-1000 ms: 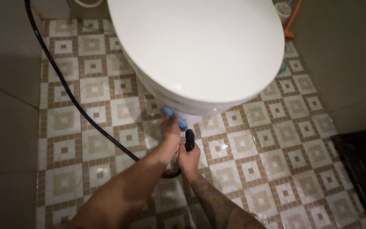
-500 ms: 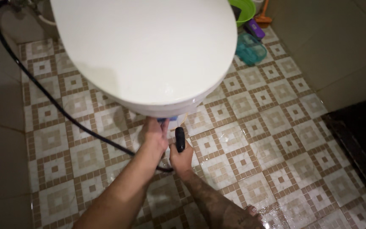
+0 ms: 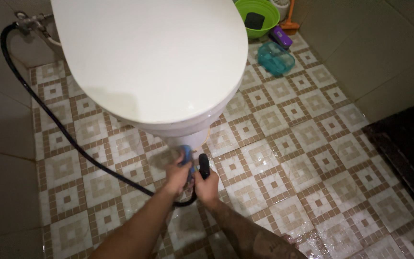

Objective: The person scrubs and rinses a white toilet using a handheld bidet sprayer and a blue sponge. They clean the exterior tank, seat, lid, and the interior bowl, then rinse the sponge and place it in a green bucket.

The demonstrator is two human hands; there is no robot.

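Low down at the toilet base, both hands are working side by side, almost touching. The left hand is closing its fingers around a blue scrubber, which is sticking out just beyond the fingertips toward the white pedestal; its long axis is running roughly away from the person, tip nearly at the porcelain. The right hand is gripping a black sprayer, held upright in the fist, its head poking above the knuckles and lying just right of the scrubber. So the left fingers are the nearer pair to the pedestal, with the sprayer a little behind. A black hose is looping from under the hands, leftward across the wet tiled floor up to a wall valve. Well beyond the fingers, at the far right, a green basin and teal box are sitting.
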